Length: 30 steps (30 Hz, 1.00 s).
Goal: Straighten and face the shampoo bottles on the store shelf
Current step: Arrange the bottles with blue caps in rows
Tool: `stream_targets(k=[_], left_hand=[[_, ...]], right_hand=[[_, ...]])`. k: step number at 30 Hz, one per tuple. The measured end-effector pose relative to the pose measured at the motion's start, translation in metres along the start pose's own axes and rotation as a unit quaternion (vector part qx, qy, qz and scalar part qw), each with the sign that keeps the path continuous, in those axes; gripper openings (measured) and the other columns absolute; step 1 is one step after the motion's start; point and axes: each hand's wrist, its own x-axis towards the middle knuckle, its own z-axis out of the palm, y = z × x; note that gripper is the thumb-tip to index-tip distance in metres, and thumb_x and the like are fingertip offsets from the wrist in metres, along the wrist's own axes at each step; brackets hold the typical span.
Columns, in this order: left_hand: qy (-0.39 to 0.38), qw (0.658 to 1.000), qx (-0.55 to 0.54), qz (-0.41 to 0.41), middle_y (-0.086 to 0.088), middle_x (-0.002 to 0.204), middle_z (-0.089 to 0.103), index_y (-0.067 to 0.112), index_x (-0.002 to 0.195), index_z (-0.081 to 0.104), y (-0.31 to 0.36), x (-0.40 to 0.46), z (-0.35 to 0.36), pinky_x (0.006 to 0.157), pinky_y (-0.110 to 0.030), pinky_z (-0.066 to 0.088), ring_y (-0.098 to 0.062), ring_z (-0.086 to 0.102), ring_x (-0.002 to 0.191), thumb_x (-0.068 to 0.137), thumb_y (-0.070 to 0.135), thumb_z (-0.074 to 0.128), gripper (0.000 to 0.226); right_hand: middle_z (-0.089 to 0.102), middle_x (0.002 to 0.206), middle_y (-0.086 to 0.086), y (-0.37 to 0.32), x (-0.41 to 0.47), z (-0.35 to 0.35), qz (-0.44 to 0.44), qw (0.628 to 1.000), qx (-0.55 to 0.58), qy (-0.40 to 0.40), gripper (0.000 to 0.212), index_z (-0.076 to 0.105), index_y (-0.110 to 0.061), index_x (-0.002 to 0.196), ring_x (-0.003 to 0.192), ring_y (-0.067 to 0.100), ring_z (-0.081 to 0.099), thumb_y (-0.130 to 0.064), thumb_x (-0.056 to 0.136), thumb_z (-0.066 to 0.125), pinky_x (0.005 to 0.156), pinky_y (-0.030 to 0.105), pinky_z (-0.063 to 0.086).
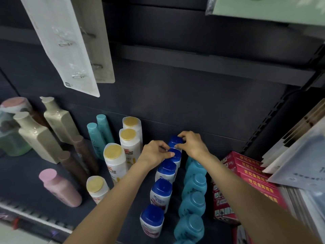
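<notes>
A row of several white shampoo bottles with blue caps (161, 189) runs from the shelf front to the back. My left hand (154, 153) grips the blue cap of the second bottle from the back (175, 154). My right hand (190, 143) grips the cap of the rearmost bottle (174, 139). Beside this row on the right stands a row of teal bottles (194, 203). To the left stand white bottles with yellow caps (113, 158).
Further left on the dark shelf (26, 180) are teal tubes (96, 136), brown tubes (82, 152), beige bottles (37, 136) and a pink bottle (59, 187). Red boxes (253, 176) sit at the right. Hanging white packs (65, 41) dangle above left.
</notes>
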Motion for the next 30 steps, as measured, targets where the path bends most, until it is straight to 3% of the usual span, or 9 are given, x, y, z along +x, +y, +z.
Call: stream_targets(k=[10, 12, 14, 17, 21, 27, 30], left_hand=[[-0.020, 0.999, 0.045, 0.018, 0.000, 0.098, 0.064, 0.014, 0.111, 0.063, 0.004, 0.000, -0.001, 0.074, -0.018, 0.046, -0.010, 0.059, 0.091, 0.083, 0.027, 0.070, 0.031], [-0.028, 0.996, 0.073, 0.039, -0.002, 0.107, 0.064, 0.015, 0.115, 0.061, 0.007, 0.002, -0.003, 0.083, -0.021, 0.047, -0.011, 0.059, 0.098, 0.081, 0.029, 0.073, 0.039], [-0.046, 0.992, 0.104, 0.058, -0.004, 0.112, 0.063, 0.016, 0.118, 0.060, 0.010, 0.003, -0.003, 0.088, -0.023, 0.047, -0.013, 0.058, 0.102, 0.078, 0.027, 0.075, 0.044], [-0.078, 0.985, 0.138, 0.073, -0.005, 0.114, 0.062, 0.017, 0.119, 0.061, 0.015, 0.004, -0.003, 0.087, -0.022, 0.045, -0.012, 0.057, 0.100, 0.076, 0.023, 0.077, 0.045], [-0.101, 0.973, 0.186, 0.098, -0.008, 0.113, 0.062, 0.015, 0.118, 0.063, 0.020, 0.008, -0.005, 0.089, -0.026, 0.045, -0.017, 0.057, 0.103, 0.079, 0.020, 0.075, 0.041], [-0.010, 0.977, 0.147, 0.153, -0.005, 0.109, 0.064, 0.013, 0.115, 0.063, 0.033, -0.004, -0.014, 0.087, -0.022, 0.043, -0.014, 0.057, 0.099, 0.083, 0.018, 0.070, 0.033], [0.048, 0.978, 0.083, 0.186, 0.003, 0.099, 0.066, 0.017, 0.107, 0.064, 0.041, -0.019, -0.029, 0.081, -0.022, 0.044, -0.011, 0.059, 0.087, 0.082, 0.018, 0.070, 0.025]], right_hand=[[0.056, 0.130, 0.011, 0.015, -0.009, -0.012, -0.010, 0.999, 0.025, 0.029, 0.054, 0.052, -0.007, 0.132, 0.113, 0.020, 0.058, -0.016, 0.082, 0.072, 0.097, 0.026, 0.045], [0.059, 0.127, 0.010, 0.022, -0.018, -0.020, -0.028, 0.998, 0.018, 0.062, 0.049, 0.055, -0.008, 0.130, 0.112, 0.018, 0.059, -0.013, 0.084, 0.070, 0.093, 0.021, 0.044], [0.060, 0.123, 0.010, 0.032, -0.026, -0.026, -0.041, 0.995, -0.027, 0.086, 0.041, 0.060, -0.010, 0.125, 0.111, 0.019, 0.058, -0.015, 0.085, 0.069, 0.094, 0.025, 0.045], [0.060, 0.123, 0.006, 0.045, -0.031, -0.028, -0.041, 0.993, -0.069, 0.085, 0.033, 0.064, -0.012, 0.119, 0.112, 0.021, 0.056, -0.016, 0.087, 0.066, 0.096, 0.033, 0.045], [0.061, 0.120, 0.005, 0.049, -0.030, -0.026, -0.057, 0.991, -0.073, 0.094, 0.027, 0.067, -0.008, 0.114, 0.112, 0.020, 0.056, -0.006, 0.088, 0.063, 0.097, 0.026, 0.042], [0.061, 0.120, 0.006, 0.046, -0.031, -0.030, -0.045, 0.993, -0.073, 0.076, 0.027, 0.067, -0.009, 0.113, 0.111, 0.021, 0.056, -0.008, 0.087, 0.064, 0.097, 0.033, 0.044], [0.062, 0.119, 0.005, 0.036, -0.038, -0.032, -0.067, 0.993, -0.031, 0.088, 0.028, 0.068, -0.011, 0.113, 0.112, 0.019, 0.055, -0.013, 0.085, 0.068, 0.095, 0.024, 0.041]])
